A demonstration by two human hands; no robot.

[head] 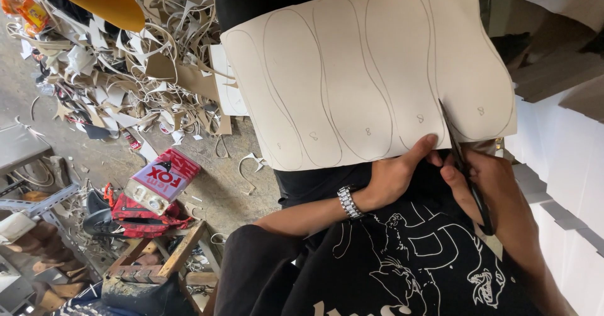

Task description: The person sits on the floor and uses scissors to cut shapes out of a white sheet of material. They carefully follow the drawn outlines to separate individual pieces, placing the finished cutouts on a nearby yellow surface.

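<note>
Head view looks down over the person's lap, where a large beige sheet (371, 64) of stiff board lies across the knees, marked with a row of pencilled sole outlines side by side. To the left of it, on the concrete floor (113, 159), spreads a wide heap of offcuts (126, 58), curling strips and scraps of the same pale material. Lower left stands a rough wooden stool (170, 259), and beside it a red bag (135, 218) with a red and white can (162, 181) lying on its side above it. The left hand (393, 174) has its grip pressed together on the near edge of the sheet, thumb on top just beside the cut line, a metal watch (350, 201) on the wrist. The right hand (487, 187) has its grip clamped around the handles of black scissors (462, 159), whose blades point up into the sheet's near edge along one drawn outline, between the two rightmost shapes. Both hands sit close together, nearly touching, over a black printed shirt.
</note>
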